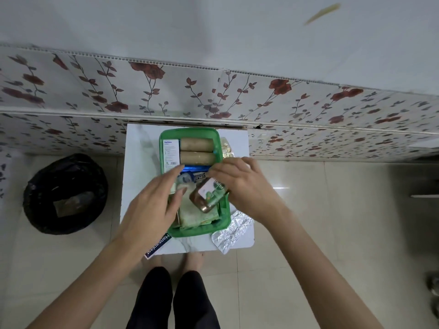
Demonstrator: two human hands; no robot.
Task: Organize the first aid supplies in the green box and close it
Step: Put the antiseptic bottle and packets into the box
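Black-lined bin point(64, 194) on the tiled floor at left. On the small white table point(139, 162), open green box point(190, 132): white carton, two tan rolls point(197, 150) at the far end, blue packets, pale pouch nearer. Left hand point(154, 205) flat, fingers apart, over the box's left side. Right hand point(244, 186) clamped on a brown bottle point(207, 194), tilted above the near right corner. Foil strip point(231, 231) just right of the box.

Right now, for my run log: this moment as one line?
right hand: holding brown bottle over green box | left hand: open inside box | lid: unseen
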